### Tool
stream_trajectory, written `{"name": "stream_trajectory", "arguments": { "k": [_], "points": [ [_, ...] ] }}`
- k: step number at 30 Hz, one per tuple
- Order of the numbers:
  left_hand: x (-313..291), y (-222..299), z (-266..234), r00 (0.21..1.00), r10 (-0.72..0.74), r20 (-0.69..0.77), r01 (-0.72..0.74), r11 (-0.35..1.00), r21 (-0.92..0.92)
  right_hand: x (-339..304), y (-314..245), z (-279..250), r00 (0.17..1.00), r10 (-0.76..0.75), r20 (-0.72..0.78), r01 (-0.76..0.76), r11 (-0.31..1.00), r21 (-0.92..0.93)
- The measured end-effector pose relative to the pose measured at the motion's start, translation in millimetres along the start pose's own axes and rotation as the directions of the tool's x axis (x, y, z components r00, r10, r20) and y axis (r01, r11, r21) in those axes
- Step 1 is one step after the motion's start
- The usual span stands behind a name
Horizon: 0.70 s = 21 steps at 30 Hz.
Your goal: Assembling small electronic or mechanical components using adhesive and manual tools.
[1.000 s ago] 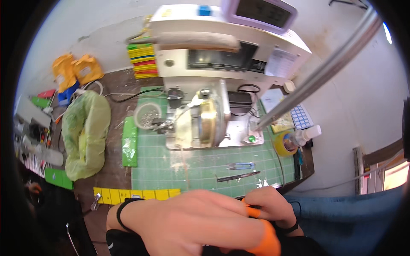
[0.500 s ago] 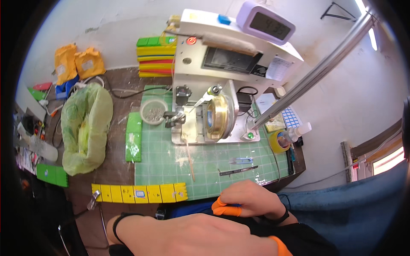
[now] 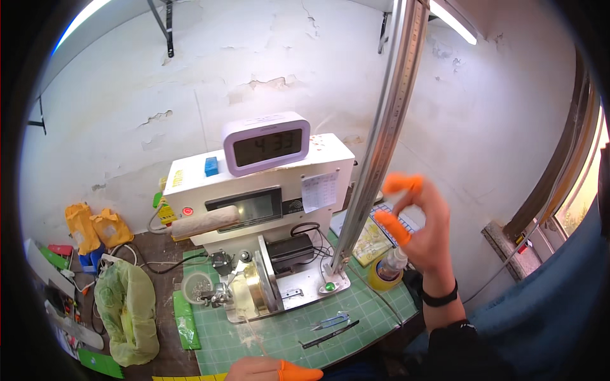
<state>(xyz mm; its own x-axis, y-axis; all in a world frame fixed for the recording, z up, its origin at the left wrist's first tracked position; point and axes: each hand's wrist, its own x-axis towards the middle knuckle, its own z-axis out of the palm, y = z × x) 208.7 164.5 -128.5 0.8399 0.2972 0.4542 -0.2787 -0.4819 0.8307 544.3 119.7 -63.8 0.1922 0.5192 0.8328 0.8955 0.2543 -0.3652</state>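
Green mat [image 3: 279,352], tub [image 3: 185,289] of grey bits [image 3: 202,290], bottle [image 3: 394,258] near right hand [image 3: 427,222]

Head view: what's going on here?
A person is at a bench with a white machine. Their right hand is raised beside the metal post, thumb and finger apart, with nothing visible between them. The left hand is at the lower edge, partly cut off; I can't tell whether it holds anything. Blue snips and a slim black tool lie on the green mat.
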Motion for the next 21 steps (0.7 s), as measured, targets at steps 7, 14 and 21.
{"name": "stream_trajectory", "arguments": {
  "k": [7,14,21],
  "points": [
    [41.6,-18.5,24.8,0.997,-0.067,0.032,0.071,0.988,-0.138,58.1,22.2,37.7,0.925,-0.153,-0.348,0.129,0.987,-0.092],
    [62.9,-26.1,32.8,0.978,-0.063,-0.196,-0.024,0.912,-0.41,43.9,40.7,22.1,0.965,0.113,-0.235,0.004,0.894,0.449],
    [100.9,-7.7,19.8,0.994,0.099,-0.054,-0.095,0.994,0.062,26.6,22.2,-3.5,0.981,0.18,-0.066,-0.072,0.664,0.744]
  ]
}}
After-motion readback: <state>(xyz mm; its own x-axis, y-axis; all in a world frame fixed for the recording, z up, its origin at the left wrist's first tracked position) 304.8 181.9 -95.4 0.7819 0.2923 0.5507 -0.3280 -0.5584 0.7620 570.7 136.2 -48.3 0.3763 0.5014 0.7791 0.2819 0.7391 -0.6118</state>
